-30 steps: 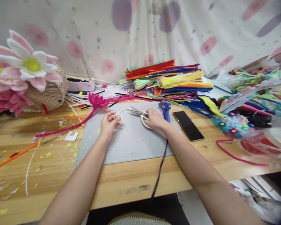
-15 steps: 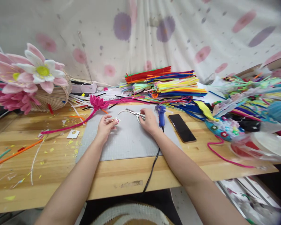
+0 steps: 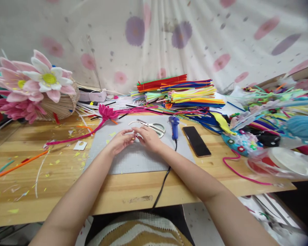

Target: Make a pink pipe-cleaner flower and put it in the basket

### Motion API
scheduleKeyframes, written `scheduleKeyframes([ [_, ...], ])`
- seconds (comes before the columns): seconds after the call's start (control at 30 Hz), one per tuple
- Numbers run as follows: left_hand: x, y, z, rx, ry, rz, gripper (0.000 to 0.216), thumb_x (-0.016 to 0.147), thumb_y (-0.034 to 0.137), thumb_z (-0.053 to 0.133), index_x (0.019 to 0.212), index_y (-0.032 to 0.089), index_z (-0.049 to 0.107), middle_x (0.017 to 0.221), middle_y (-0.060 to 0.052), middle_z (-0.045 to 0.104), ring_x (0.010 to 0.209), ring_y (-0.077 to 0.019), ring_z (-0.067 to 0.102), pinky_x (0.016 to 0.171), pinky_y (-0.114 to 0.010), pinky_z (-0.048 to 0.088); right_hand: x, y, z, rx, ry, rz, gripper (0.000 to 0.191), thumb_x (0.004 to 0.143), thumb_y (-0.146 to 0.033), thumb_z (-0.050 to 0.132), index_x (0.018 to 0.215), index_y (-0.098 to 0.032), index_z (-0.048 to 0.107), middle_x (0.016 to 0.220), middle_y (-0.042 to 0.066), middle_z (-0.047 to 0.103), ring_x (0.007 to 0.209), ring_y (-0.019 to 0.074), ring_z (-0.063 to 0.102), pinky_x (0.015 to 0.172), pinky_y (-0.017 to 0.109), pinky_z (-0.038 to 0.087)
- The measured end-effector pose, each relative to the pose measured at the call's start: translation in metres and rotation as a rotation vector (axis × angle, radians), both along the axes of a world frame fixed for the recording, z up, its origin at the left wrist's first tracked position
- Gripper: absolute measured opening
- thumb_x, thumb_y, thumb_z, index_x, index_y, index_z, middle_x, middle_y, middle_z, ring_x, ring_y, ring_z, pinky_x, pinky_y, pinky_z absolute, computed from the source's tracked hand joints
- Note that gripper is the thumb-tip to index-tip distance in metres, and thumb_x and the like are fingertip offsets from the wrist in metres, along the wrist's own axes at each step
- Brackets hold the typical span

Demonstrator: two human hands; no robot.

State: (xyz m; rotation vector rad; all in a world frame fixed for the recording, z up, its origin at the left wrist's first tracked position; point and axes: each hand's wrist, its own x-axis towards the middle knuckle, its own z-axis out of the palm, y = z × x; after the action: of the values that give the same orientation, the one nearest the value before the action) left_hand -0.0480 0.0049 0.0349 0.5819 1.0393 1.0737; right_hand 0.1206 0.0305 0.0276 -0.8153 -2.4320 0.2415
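Note:
Over the grey mat my two hands meet at the fingertips. My left hand is closed in a pinch on a small pink-and-white spiky round piece, mostly hidden by fingers. My right hand has its fingers bent in on the same piece from the other side. Just behind my right hand lie scissors with pale handles, untouched on the mat. A short white strip is near their tips. To the left is a magenta fuzzy flower on a long stem.
A blue glue gun stands right of the scissors, its black cord running to the table's front edge. Beside it lies a phone. Bundles of coloured pipe cleaners fill the back; large fuzzy flowers stand at left. Yellow scraps litter the wood.
My right hand has let go of the scissors, leaving them on the mat, and moved left to the small piece. My left hand has moved slightly right and nearer.

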Motion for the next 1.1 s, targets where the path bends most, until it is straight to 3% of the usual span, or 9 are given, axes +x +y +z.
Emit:
scheduleKeyframes([
  [0.13,0.000,-0.002,0.006,-0.016,0.006,-0.026,0.034,0.058,0.015,0.078,0.086,0.014,0.059,0.073,-0.005,0.068,0.059,-0.0111,0.064,0.050,-0.018,0.049,-0.002,-0.003,0.000,-0.064,0.063,-0.101,0.037,0.084,-0.020,0.046,0.120,-0.017,0.050,0.096,0.010,0.065,0.089,0.0210,0.056,0.082,0.036,0.042],
  [0.2,-0.002,-0.003,0.008,-0.007,0.047,-0.022,0.031,0.061,0.021,0.077,0.085,0.014,0.059,0.075,-0.007,0.068,0.061,-0.0124,0.065,0.050,-0.019,0.049,-0.003,-0.002,-0.002,-0.179,0.187,-0.156,0.031,0.082,-0.022,0.049,0.112,-0.017,0.052,0.091,0.008,0.065,0.084,0.0189,0.057,0.080,0.035,0.042],
  [0.37,-0.005,0.000,0.006,0.094,0.237,0.147,0.031,0.064,0.028,0.074,0.085,0.014,0.057,0.077,-0.005,0.066,0.063,-0.0122,0.063,0.053,-0.023,0.050,-0.008,0.011,-0.010,-0.807,0.562,-0.192,0.037,0.066,-0.027,0.063,0.098,-0.021,0.046,0.062,-0.007,0.054,0.057,0.0109,0.051,0.059,0.026,0.040],
  [0.43,-0.001,0.003,0.005,0.161,0.297,0.185,0.033,0.061,0.027,0.075,0.085,0.014,0.057,0.078,-0.004,0.065,0.068,-0.0125,0.063,0.057,-0.024,0.051,-0.010,0.015,-0.012,-0.938,0.634,-0.161,0.040,0.060,-0.026,0.066,0.094,-0.021,0.045,0.059,-0.009,0.052,0.055,0.0095,0.050,0.058,0.025,0.039],
  [0.6,0.014,0.005,0.009,0.238,0.354,0.135,0.040,0.052,0.024,0.078,0.085,0.014,0.058,0.070,-0.001,0.065,0.061,-0.0113,0.060,0.057,-0.023,0.046,-0.012,0.014,-0.005,-1.008,0.661,-0.096,0.040,0.058,-0.026,0.066,0.092,-0.021,0.044,0.061,-0.009,0.054,0.059,0.0099,0.054,0.060,0.025,0.039],
  [0.8,0.020,0.004,0.006,0.240,0.358,0.191,0.043,0.047,0.027,0.079,0.081,0.014,0.057,0.062,-0.001,0.064,0.055,-0.0113,0.057,0.054,-0.023,0.043,-0.010,0.014,-0.006,-1.036,0.744,-0.078,0.045,0.056,-0.026,0.069,0.093,-0.022,0.044,0.069,-0.006,0.057,0.063,0.0101,0.056,0.064,0.027,0.042],
  [0.97,0.016,0.005,0.001,0.197,0.363,0.209,0.048,0.044,0.031,0.081,0.082,0.015,0.059,0.064,-0.002,0.066,0.058,-0.0134,0.060,0.055,-0.024,0.045,-0.011,0.021,-0.015,-1.069,0.813,-0.126,0.043,0.056,-0.028,0.071,0.089,-0.022,0.045,0.064,-0.007,0.057,0.060,0.0096,0.055,0.062,0.026,0.041],
  [1.1,-0.001,0.012,0.007,0.181,0.413,0.231,0.050,0.039,0.035,0.083,0.077,0.014,0.058,0.058,-0.001,0.065,0.055,-0.0127,0.059,0.053,-0.024,0.045,-0.008,0.026,-0.020,-1.044,0.894,-0.185,0.042,0.056,-0.028,0.071,0.088,-0.021,0.044,0.066,-0.007,0.058,0.060,0.0084,0.053,0.061,0.024,0.039],
])
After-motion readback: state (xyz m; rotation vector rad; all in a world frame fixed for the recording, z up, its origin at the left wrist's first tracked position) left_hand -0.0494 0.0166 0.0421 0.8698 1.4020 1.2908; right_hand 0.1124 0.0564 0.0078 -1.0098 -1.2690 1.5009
